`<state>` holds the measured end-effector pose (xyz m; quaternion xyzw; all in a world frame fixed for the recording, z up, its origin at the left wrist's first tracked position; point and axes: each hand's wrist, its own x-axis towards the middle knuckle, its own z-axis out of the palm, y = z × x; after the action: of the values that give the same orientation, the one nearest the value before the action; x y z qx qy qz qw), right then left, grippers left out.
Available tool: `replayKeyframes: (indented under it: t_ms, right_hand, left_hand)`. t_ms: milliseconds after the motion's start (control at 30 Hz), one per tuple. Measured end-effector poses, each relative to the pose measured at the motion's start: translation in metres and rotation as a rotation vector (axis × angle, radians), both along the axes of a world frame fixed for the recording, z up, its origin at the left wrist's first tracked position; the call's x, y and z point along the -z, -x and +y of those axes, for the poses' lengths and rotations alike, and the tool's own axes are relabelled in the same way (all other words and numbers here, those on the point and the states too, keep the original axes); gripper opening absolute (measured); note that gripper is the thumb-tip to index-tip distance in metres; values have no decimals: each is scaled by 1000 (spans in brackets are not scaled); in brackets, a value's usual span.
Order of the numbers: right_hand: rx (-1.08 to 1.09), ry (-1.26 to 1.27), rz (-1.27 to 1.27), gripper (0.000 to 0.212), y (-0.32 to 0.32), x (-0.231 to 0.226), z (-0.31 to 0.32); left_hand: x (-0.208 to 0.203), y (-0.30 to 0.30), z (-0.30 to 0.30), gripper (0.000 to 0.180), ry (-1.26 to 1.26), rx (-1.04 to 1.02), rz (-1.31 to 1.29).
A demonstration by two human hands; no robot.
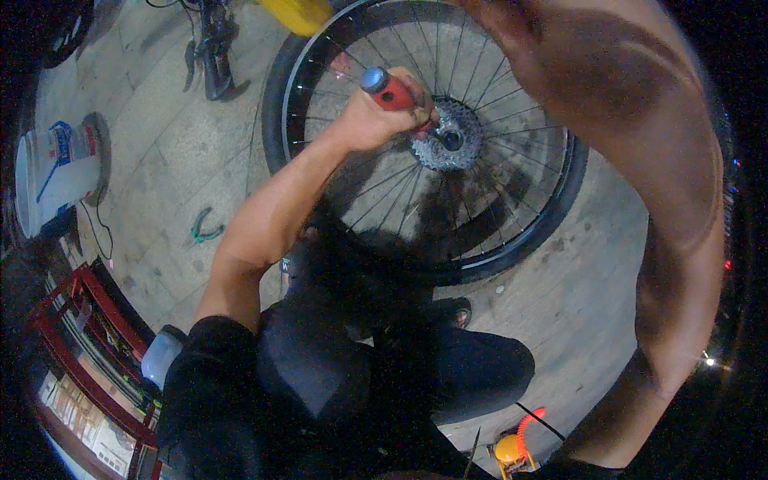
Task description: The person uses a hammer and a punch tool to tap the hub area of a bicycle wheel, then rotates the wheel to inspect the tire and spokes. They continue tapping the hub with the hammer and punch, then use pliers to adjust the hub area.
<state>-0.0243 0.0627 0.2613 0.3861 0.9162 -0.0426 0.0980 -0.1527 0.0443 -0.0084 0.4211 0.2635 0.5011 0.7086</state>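
My left hand [396,112] is closed around a red-handled screwdriver [387,90] with a blue end cap. Its working end points down at the silver sprocket cassette [464,148] in the middle of a bicycle wheel; the fingers hide the tip, so contact cannot be made out. The wheel [276,104] lies flat on the ground, its black tyre and thin spokes around the cassette. Very close to the camera, my right arm [624,136] reaches up along the right side; its hand lies beyond the upper edge.
Green-handled pliers [208,226] lie on the paved floor left of my forearm. A white bucket [60,172] stands farther left, above a dark red frame [120,396]. Black bicycle parts [214,60] and something yellow [298,12] are at the top. An orange object [512,452] sits lower right.
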Motion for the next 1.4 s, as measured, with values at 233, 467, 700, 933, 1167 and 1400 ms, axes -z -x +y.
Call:
replayKeyframes:
  t_ms: [233,467,700,933,1167,1400]
  right_hand:
    - [-41,-16,3,38,14,0,1]
    - [-5,-36,-72,39,15,-8,-1]
    - [-23,-47,-65,40,24,-11,1]
    - [-74,-44,-21,41,34,-6,7]
    - [-75,-56,-68,43,42,-8,8]
    - [-33,-79,-169,44,41,-18,5]
  left_hand:
    - [-16,18,-9,11,-103,-104,284]
    - [-16,2,-2,14,-261,-106,409]
    - [13,8,0,15,-197,-76,402]
    - [-18,31,-17,16,-72,-169,306]
    - [0,31,-13,20,-49,-102,370]
    - [11,4,-8,24,-35,-22,437]
